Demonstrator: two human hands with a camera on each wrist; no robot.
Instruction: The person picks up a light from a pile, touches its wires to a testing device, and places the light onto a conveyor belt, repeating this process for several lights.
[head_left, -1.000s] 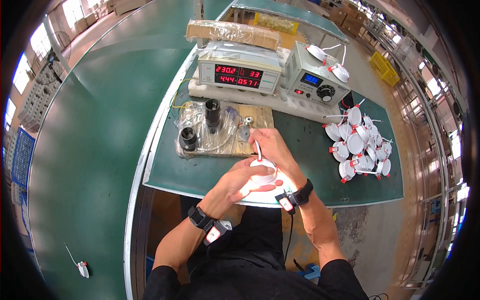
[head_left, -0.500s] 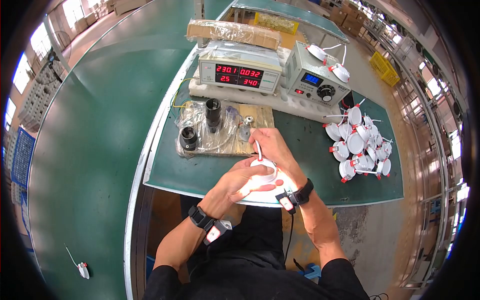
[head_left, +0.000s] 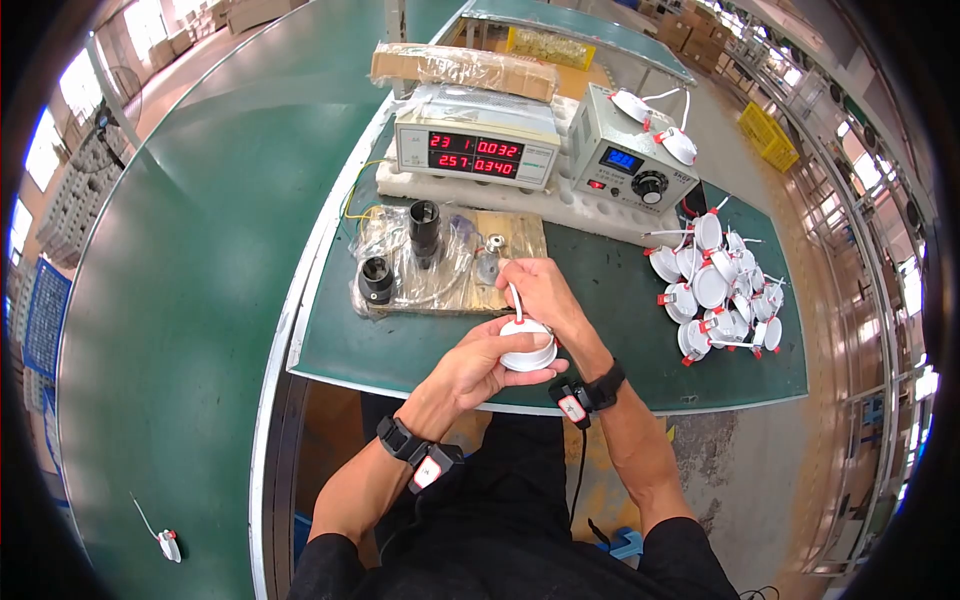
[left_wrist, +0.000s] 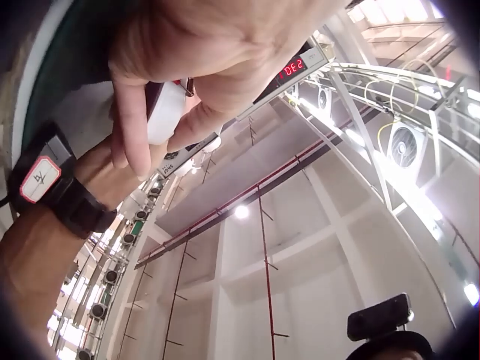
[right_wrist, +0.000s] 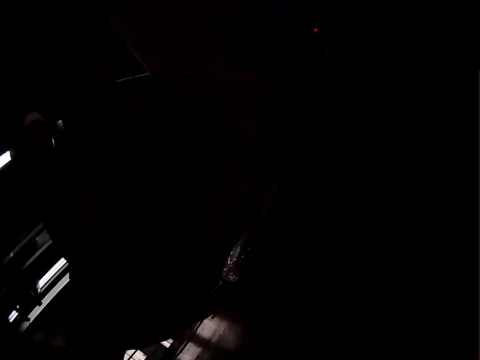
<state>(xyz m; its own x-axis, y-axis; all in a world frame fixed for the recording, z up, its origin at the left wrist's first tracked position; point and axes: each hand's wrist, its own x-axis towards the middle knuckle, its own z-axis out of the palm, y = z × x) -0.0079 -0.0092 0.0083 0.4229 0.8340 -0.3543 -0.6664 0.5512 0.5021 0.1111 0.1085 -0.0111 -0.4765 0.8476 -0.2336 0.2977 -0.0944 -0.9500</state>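
My left hand [head_left: 468,366] grips a round white downlight [head_left: 528,358], thumb over its side and fingers beneath. In the left wrist view the same downlight [left_wrist: 166,112] shows partly behind the fingers. A short white cable [head_left: 516,301] rises from its red-marked edge to my right hand [head_left: 543,298], which pinches the far end. Those fingertips are right at a round metal contact [head_left: 488,268] on the plastic-wrapped wooden board [head_left: 530,238]; the cable's tip is hidden by them. The downlight's face looks plain white, without glow. The right wrist view is almost black.
Two black cylindrical sockets [head_left: 424,232] stand on the board. Behind are a power meter [head_left: 475,150] with red digits and a grey box with a knob [head_left: 640,150], downlights on top. More downlights [head_left: 711,287] are heaped at right; a single downlight [head_left: 169,545] lies far left.
The bright glow from the downlight, seen in both earlier frames, is gone now. The meter's digits differ. Both hands stay nearly in place.
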